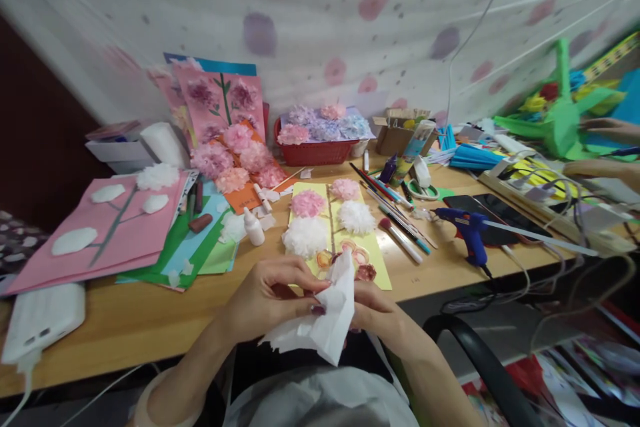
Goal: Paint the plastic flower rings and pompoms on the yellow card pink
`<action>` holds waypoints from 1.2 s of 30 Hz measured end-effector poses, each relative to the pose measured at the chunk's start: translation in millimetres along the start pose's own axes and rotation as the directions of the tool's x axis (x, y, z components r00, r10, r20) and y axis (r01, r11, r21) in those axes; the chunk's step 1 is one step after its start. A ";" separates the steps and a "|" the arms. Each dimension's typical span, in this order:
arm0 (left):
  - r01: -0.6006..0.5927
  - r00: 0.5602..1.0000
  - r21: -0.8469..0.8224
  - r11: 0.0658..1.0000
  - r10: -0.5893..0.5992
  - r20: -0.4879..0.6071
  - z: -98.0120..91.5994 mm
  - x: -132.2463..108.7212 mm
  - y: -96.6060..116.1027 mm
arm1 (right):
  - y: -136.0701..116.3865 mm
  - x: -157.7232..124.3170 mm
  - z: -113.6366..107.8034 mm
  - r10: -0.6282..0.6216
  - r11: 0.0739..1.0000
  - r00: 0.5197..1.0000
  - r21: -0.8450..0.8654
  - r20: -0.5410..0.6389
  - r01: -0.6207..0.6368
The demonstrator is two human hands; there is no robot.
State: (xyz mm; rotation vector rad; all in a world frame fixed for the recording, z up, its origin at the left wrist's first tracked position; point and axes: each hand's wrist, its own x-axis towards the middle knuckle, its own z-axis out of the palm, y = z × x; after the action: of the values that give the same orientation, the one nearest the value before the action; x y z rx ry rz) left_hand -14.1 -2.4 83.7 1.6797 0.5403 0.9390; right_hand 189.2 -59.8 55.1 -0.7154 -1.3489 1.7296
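My left hand (280,297) pinches a folded piece of white tissue paper (325,320) between thumb and fingers, over the table's front edge. On the paper's far side my right hand (377,313) grips it too, its fingertips partly hidden by the sheet. Just beyond my hands lies a yellow card (373,250) with a drawn stem. Fluffy paper flowers sit on it: a pink one (307,203) and a white one (306,237) at left, a smaller pink one (345,189) and another white one (357,217) at right. Brownish petal rings are near its bottom edge.
A small white glue bottle (254,228) stands left of the card. Pens and brushes (400,240) and a blue glue gun (467,230) lie to the right. Pink card (125,233) is at left, a red basket (315,152) behind. Another person's hands (607,170) are at far right.
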 end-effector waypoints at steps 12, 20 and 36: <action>-0.289 0.956 0.285 0.914 0.259 0.140 -0.4 4.2 23.1 | -16.7 -12.1 9.1 -0.016 0.961 0.997 -0.275 -0.081 -0.007; -0.286 0.946 0.300 0.910 0.319 -0.065 4.1 7.8 16.5 | -20.0 4.5 9.8 -0.093 0.985 0.995 -0.153 -0.039 0.086; 0.158 0.974 -0.182 0.971 -0.184 -0.135 2.3 15.5 3.4 | -0.4 18.8 11.8 -0.079 0.961 0.989 0.255 -0.121 0.108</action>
State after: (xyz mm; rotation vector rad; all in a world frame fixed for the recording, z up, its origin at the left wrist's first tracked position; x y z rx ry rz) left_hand -3.6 6.8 91.6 1.3933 0.6764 0.9625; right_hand 170.0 -49.6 59.5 -0.5785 -1.0382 1.7249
